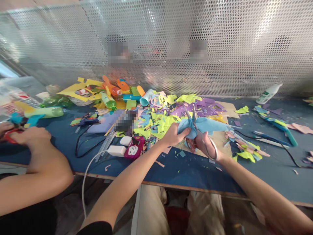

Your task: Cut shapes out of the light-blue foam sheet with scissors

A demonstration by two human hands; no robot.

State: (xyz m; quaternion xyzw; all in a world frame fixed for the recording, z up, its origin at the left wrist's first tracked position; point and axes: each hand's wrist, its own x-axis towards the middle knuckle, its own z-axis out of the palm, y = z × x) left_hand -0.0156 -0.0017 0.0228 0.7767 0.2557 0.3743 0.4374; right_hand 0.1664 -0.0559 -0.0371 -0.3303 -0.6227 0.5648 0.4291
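Blue paper (186,125), thin and curled, is pinched in my left hand (176,133) above the scrap-littered table (168,174), while my right hand (204,143), closed round a pale looped handle (215,150), grips metal scissors (194,117) pointing away, both forearms (139,168) extended forward.

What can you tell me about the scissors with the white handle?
The scissors have shiny, metal-looking blades, spread apart, tips toward the back of the table. One white handle loop shows by the right hand, which holds them; I can't make out another. Blue sheet material seems to touch the blades.
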